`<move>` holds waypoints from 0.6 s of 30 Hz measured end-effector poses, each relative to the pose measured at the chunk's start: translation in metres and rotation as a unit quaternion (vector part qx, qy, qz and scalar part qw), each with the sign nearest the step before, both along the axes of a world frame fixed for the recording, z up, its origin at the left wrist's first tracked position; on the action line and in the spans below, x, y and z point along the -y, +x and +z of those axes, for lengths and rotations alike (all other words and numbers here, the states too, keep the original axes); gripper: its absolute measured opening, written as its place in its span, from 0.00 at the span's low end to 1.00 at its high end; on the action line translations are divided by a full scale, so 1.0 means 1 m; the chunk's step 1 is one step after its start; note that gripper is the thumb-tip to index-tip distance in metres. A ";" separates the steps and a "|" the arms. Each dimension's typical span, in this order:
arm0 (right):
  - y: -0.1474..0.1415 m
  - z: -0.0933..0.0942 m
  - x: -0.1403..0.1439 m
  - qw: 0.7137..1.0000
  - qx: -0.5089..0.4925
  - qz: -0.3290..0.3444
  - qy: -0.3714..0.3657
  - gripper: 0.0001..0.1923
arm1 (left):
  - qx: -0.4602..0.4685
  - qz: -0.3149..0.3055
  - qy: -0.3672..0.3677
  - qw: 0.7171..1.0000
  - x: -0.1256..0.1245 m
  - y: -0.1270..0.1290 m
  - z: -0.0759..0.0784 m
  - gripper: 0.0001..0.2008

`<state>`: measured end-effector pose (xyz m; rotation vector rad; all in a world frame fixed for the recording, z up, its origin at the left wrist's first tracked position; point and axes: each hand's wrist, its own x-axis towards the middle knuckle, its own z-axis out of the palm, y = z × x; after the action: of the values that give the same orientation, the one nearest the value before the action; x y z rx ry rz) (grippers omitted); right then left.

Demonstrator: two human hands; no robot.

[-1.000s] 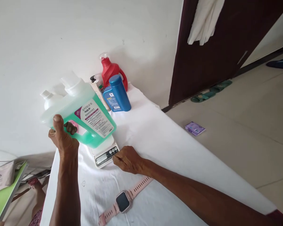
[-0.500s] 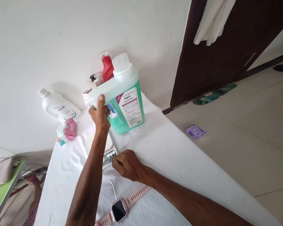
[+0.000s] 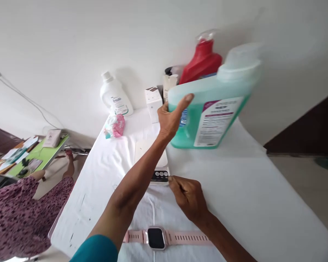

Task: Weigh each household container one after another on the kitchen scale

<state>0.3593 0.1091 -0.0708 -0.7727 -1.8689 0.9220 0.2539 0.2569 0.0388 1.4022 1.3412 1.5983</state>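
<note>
- Left hand (image 3: 170,118) gripped the handle of the green detergent jug (image 3: 210,109), tilted, its base at the worktop (image 3: 248,189) right of the scale.
- Right hand (image 3: 188,194), fingers curled and holding nothing, touched the front corner of the kitchen scale (image 3: 153,162).
- Pink smartwatch (image 3: 156,238) lay flat nearest the viewer.
- Red bottle (image 3: 202,62) and white bottle (image 3: 113,95) stood against the wall.
</note>
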 end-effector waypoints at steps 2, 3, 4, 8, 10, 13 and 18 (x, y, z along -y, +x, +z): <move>0.000 0.000 0.000 1.000 -0.001 -0.007 0.005 0.24 | 0.012 0.001 0.020 1.000 0.007 -0.013 0.002 0.26; -0.001 0.000 0.000 1.000 0.000 -0.012 0.008 0.24 | -0.002 0.003 0.034 0.999 0.012 -0.024 0.002 0.26; -0.001 0.000 -0.001 1.000 -0.001 -0.017 0.011 0.24 | -0.024 0.017 0.051 0.998 0.017 -0.039 0.001 0.25; -0.003 0.000 -0.003 0.999 -0.003 -0.032 0.022 0.24 | -0.138 0.235 0.110 0.956 0.036 -0.132 -0.012 0.26; -0.005 0.000 -0.004 0.999 -0.001 -0.035 0.028 0.25 | -0.171 0.339 0.097 0.920 0.044 -0.186 -0.022 0.31; -0.006 -0.002 -0.005 0.999 0.002 -0.045 0.025 0.25 | -0.179 0.437 -0.039 0.881 0.054 -0.244 -0.037 0.37; -0.006 -0.002 -0.008 0.998 0.004 -0.054 0.024 0.24 | -0.200 0.406 -0.251 0.856 0.059 -0.270 -0.047 0.43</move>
<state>0.3533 0.1171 -0.0733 -0.8410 -1.8300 0.8050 -0.0165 0.1982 -0.0086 0.8859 2.6274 1.2458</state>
